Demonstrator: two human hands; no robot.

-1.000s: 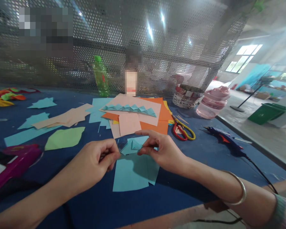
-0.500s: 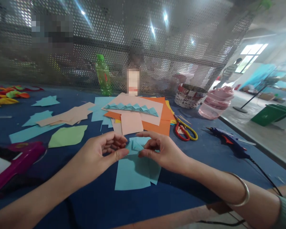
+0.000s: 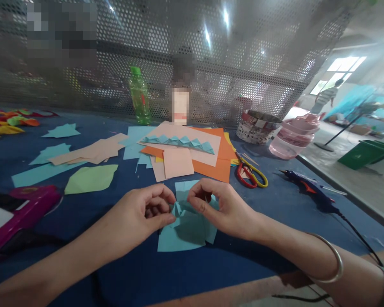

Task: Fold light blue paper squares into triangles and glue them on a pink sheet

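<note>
A small folded piece of blue paper (image 3: pixel 176 209) is held above loose blue paper sheets (image 3: pixel 182 238) near the table's front. My left hand (image 3: pixel 147 209) pinches its left side between thumb and fingertips. At its right, the thumb and index finger of my right hand (image 3: pixel 222 207) are bent together on the paper's other side, and they partly cover it. Beyond the hands, a row of folded blue triangles (image 3: pixel 179 143) lies on a pale pink sheet (image 3: pixel 208 136). A square pale pink paper stack (image 3: pixel 178 163) rests just in front of that.
Red-and-yellow scissors (image 3: pixel 251 172), a dark blue glue gun (image 3: pixel 310 189) and a pink bottle (image 3: pixel 292 136) are at right, near a woven basket (image 3: pixel 257 127). A green bottle (image 3: pixel 139 98) stands at the back. A magenta tool (image 3: pixel 28 213) and a green paper leaf (image 3: pixel 91 179) lie left.
The folded blue paper has turned and come slightly lower and nearer, now showing a narrow pointed fold. My right fingers have shifted over it; the view has moved slightly.
</note>
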